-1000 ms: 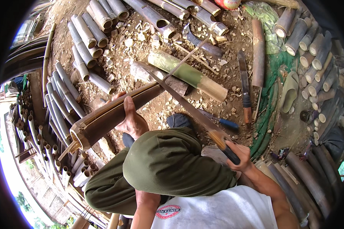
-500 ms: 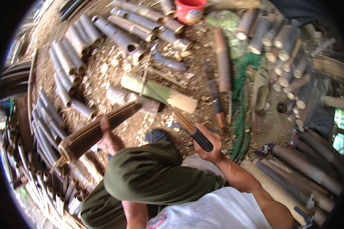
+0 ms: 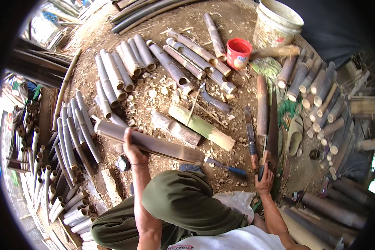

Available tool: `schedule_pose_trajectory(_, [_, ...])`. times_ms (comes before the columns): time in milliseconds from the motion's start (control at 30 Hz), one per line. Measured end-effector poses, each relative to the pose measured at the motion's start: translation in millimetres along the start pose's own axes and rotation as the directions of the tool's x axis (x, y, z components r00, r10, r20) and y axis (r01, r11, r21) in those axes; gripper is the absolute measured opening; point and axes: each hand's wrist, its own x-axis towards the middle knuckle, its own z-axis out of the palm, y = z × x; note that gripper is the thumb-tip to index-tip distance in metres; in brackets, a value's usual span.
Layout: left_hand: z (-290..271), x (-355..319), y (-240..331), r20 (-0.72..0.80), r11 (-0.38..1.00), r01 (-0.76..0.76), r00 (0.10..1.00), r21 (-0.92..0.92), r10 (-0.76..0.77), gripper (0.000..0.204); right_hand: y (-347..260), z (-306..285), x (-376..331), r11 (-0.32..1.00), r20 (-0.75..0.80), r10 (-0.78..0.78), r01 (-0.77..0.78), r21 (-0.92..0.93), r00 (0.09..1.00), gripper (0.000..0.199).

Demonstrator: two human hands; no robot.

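Observation:
My left hand (image 3: pixel 134 151) grips a brown bamboo tube (image 3: pixel 154 143) near its left part, holding it slantwise beyond my raised knee. Low on the right, my right hand (image 3: pixel 264 182) is closed round the dark handle of a handsaw (image 3: pixel 272 137), whose long brown blade points away from me. Just past the tube's right end lies a small blue-handled tool (image 3: pixel 233 170) with a short metal blade. A long knife (image 3: pixel 250 139) rests on the ground left of the saw. Farther ahead are a short log (image 3: pixel 175 129) and a pale green split piece (image 3: pixel 202 127).
Rows of cut bamboo tubes (image 3: pixel 175 62) lie ahead and left. More cut lengths are stacked at right (image 3: pixel 316 89). A red bucket (image 3: pixel 238 54) and a white bucket (image 3: pixel 275 31) stand at the back. A green clog (image 3: pixel 295 135) sits beyond the saw; wood chips litter the ground.
My right hand has moved right and down with the saw, away from the tube. The left hand has turned the tube so its right end dips. The view now reaches farther ahead.

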Motion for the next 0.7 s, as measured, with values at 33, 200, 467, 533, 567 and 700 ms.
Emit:
schedule_pose_trajectory(33, [-1.4, -2.5, 0.4, -0.01, 0.999, -0.033, 0.999, 0.023, 0.034, 0.043, -13.4, 2.3, 5.4, 0.999, 0.131, -0.025, 0.028, -0.017, 0.991, 0.089])
schedule_pose_trajectory(200, [6.2, 1.0, -21.7, 0.033, 0.993, 0.104, 0.994, -0.061, -0.102, 0.043, -121.6, -49.1, 79.6, 0.815, -0.041, -0.252, 0.235, 0.529, 0.967, 0.078])
schedule_pose_trajectory(467, [12.6, 1.2, -18.0, 0.001, 0.992, 0.125, 0.992, -0.027, -0.125, 0.037, -261.5, -48.8, 149.9, 0.709, 0.542, -0.653, 0.178, 0.682, 0.529, 0.099])
schedule_pose_trajectory(533, [-16.7, 17.6, -12.0, -0.069, 0.996, 0.089, 0.994, -0.025, -0.09, 0.035, -271.6, -40.0, 128.5, 0.774, 0.561, -0.589, 0.207, 0.598, 0.581, 0.094])
schedule_pose_trajectory(567, [-35.0, 30.7, -4.3, -0.121, 1.0, 0.028, 0.992, -0.003, -0.028, 0.035, -268.2, -40.7, 121.8, 0.757, 0.546, -0.618, 0.241, 0.607, 0.566, 0.093])
schedule_pose_trajectory(700, [-105.9, 71.3, 17.6, -0.273, 0.999, 0.032, 0.962, 0.012, -0.028, 0.024, -235.2, -55.7, 100.9, 0.719, 0.445, -0.657, 0.329, 0.612, 0.609, 0.087])
